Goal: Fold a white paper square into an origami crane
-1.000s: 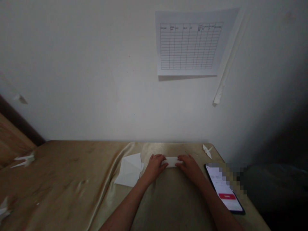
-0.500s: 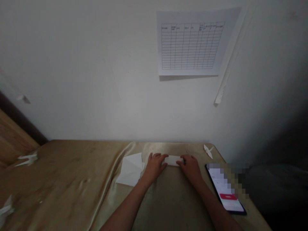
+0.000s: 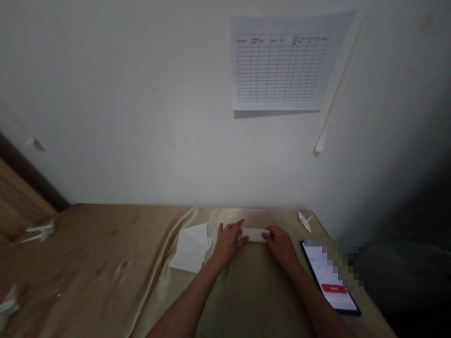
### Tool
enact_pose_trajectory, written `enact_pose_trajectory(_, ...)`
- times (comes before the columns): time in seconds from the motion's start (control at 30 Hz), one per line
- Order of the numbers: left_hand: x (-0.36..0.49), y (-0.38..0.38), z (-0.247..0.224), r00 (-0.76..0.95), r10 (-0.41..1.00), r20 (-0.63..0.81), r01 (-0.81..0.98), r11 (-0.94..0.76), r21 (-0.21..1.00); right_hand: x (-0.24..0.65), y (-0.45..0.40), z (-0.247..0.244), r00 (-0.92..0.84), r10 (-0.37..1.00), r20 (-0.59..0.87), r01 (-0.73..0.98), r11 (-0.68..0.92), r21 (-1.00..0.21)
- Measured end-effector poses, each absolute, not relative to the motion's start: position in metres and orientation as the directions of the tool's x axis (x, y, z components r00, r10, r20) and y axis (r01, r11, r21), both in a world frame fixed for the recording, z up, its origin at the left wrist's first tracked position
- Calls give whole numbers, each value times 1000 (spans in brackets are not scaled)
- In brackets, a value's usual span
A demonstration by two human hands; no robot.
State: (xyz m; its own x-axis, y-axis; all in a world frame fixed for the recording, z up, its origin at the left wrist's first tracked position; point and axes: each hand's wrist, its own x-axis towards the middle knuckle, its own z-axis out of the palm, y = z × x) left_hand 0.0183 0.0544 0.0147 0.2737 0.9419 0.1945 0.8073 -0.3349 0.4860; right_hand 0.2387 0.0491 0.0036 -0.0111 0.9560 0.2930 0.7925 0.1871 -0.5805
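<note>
A folded strip of white paper (image 3: 256, 235) lies on the cloth-covered table between my two hands. My left hand (image 3: 227, 241) is at the strip's left end, its thumb on the lower edge and its index finger raised off the paper; the other fingers are bent beside that end. The right end is pinched between the thumb and fingers of my right hand (image 3: 281, 243). Left of my left hand rest white paper sheets (image 3: 192, 249) with fold creases, partly behind my wrist.
A phone (image 3: 329, 277) with a lit screen lies right of my right forearm. Beyond it, near the back corner, sits a paper crane (image 3: 305, 222). More folded paper pieces (image 3: 42, 232) lie at far left. A printed table sheet (image 3: 282, 68) hangs on the wall behind.
My left index finger has lifted from the strip and stretched forward. My right hand has shifted very slightly right along the strip, still pinching it. The sheets and phone stay put.
</note>
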Motion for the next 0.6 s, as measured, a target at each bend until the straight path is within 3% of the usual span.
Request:
enact_pose_trajectory(0.27, 24, 52, 10, 205, 959, 196, 827, -277, 490, 238, 50, -1, -49, 941, 334, 860, 210, -465)
enact_pose_trajectory(0.6, 28, 48, 13, 273, 937, 216, 835, -343, 430, 227, 48, -3, -1, 932, 361, 909, 152, -389)
